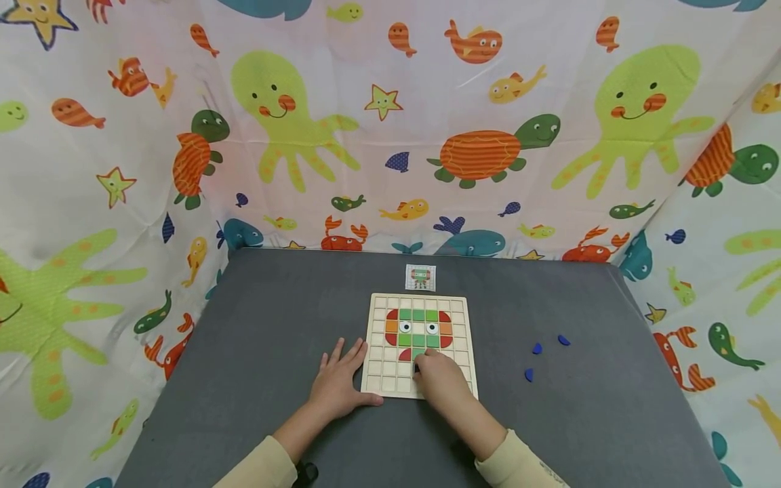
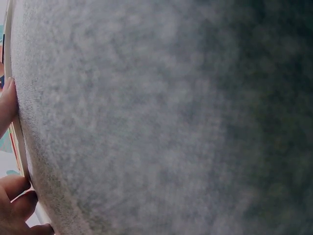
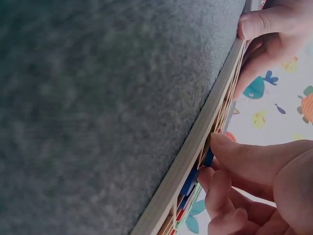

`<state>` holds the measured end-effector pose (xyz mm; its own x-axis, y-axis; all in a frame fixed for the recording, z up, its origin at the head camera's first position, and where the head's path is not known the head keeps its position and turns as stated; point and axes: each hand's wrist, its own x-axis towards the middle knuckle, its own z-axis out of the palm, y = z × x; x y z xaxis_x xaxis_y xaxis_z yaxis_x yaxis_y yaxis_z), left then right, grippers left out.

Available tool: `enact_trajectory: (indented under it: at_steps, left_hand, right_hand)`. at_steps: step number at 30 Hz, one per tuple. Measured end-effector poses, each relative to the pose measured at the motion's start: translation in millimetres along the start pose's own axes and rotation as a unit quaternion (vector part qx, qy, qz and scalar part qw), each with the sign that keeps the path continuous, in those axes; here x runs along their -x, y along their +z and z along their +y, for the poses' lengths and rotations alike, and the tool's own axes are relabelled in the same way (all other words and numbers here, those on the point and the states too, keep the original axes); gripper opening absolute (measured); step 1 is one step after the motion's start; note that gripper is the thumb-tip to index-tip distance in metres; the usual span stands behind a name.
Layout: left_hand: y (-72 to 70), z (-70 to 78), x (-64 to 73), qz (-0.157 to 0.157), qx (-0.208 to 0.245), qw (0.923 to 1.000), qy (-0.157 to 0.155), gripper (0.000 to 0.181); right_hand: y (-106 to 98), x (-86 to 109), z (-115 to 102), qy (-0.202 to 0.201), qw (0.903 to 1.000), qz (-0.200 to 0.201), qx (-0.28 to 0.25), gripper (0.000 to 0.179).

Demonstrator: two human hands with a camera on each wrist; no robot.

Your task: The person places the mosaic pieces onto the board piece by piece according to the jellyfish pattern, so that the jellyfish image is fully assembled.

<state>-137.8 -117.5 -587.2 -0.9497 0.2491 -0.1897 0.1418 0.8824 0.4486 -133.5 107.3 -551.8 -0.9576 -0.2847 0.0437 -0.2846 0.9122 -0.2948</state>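
A square wooden grid board (image 1: 378, 388) lies on the table, with red, orange and green mosaic tiles (image 1: 417, 339) and two eye tiles forming a face. My right hand (image 1: 444, 381) is over the lower middle of the board and pinches a small blue tile (image 3: 209, 156) between thumb and fingertips, right at the grid. Another blue tile (image 3: 190, 182) sits in the board beside it. At the board's lower left corner, my left hand (image 1: 337, 385) has its fingers spread, fingertips by the left edge and thumb along the near edge.
Loose blue tiles (image 1: 529, 375) lie on the grey table (image 1: 274, 305) right of the board. A small pattern card (image 1: 421, 278) with a coloured figure lies behind it. A sea-animal curtain (image 1: 378, 61) hangs around the table's back and sides.
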Motion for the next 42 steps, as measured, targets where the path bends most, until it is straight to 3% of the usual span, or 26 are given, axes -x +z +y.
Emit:
enact_trajectory:
  at_steps: [5, 10, 14, 19, 24, 32, 37, 42]
  left_hand:
    - [-0.8, 0.7, 1.6, -0.003, 0.001, 1.0, -0.003, 0.119]
    - [-1.6, 0.3, 3.2, -0.001, 0.004, 1.0, -0.001, 0.119]
    - [-0.7, -0.7, 3.0, 0.001, 0.001, 1.0, -0.002, 0.119]
    - [1.9, -1.8, 2.2, -0.003, -0.001, 1.0, -0.006, 0.12]
    - [2.9, -2.5, 1.6, -0.001, 0.0, 1.0, -0.008, 0.121]
    - [2.6, -1.5, -0.2, -0.004, -0.003, 0.9999, -0.01, 0.121]
    - [3.1, -0.5, -0.4, -0.005, -0.003, 0.9999, -0.011, 0.12]
    - [3.8, -0.3, -1.7, -0.009, -0.002, 0.9999, -0.012, 0.121]
  right_hand:
    - [2, -2.1, -1, 0.019, 0.9996, -0.009, 0.02, 0.008]
    - [3, -3.1, -1, 0.019, 0.9998, -0.008, 0.004, 0.009]
    - [-2, -2.0, 3, 0.015, 0.9988, -0.012, -0.044, 0.008]
    - [-24, 4.3, 18, 0.038, 0.9921, -0.025, -0.117, 0.016]
    - [-48, 19.1, 48, 0.078, 0.9896, -0.016, -0.119, 0.021]
    - [-62, 60.3, 125, 0.122, 0.9899, 0.039, -0.06, 0.032]
    - [-62, 78.7, 163, 0.14, 0.9882, -0.009, -0.062, 0.035]
    - [-56, 83.5, 182, 0.126, 0.9859, -0.039, -0.103, 0.024]
